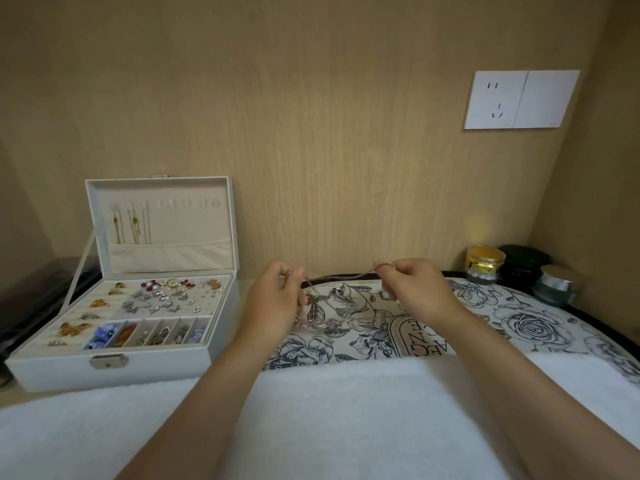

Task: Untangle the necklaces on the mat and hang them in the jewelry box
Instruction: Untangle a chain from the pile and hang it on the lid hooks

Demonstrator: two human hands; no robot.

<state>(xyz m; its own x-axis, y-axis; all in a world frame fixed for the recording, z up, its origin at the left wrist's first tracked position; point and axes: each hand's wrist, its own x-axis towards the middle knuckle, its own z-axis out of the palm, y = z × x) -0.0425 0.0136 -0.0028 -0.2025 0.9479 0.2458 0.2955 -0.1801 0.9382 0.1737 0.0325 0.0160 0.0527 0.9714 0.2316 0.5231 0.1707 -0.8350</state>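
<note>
Nearest lies a white towel (346,410). Beyond it, above the flowered mat (519,323), the left hand (277,299) and right hand (412,289) each pinch a chain (339,276) between thumb and fingertips, so it runs almost taut between them. A tangle (323,323) of more necklaces lies on the mat just under the left hand. The chain looks light, limp and thin, likely to kink or snap. It is best held close to the knot and teased, not tugged. Far left, the open box (156,368) shows free hooks (187,203) in its lid.
</note>
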